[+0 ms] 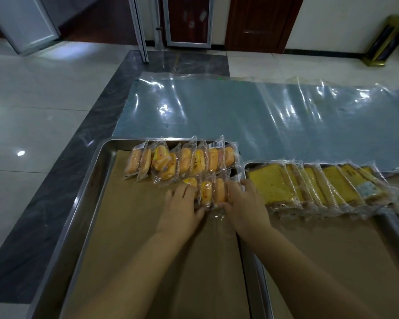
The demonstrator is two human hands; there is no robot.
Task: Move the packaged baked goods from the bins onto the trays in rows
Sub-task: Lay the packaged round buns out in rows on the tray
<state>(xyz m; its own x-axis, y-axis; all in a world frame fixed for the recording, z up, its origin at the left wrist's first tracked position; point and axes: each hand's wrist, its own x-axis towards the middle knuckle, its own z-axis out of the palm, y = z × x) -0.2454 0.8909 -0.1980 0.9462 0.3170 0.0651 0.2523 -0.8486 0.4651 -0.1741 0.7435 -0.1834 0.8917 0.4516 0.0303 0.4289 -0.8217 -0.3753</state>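
On the paper-lined left tray (pixel 88 180), a row of packaged buns (pixel 182 160) leans along the far edge. Just nearer, the left hand (pixel 182 203) and right hand (pixel 247 203) clasp three more wrapped buns (pixel 211 192) from either side, fingers over them and thumbs at their near ends. The right tray (pixel 387 224) carries overlapping packaged cake slices (pixel 320 183).

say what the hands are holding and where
A few wrapped round cakes, pressed between them: left hand at the left end, right hand at the right.
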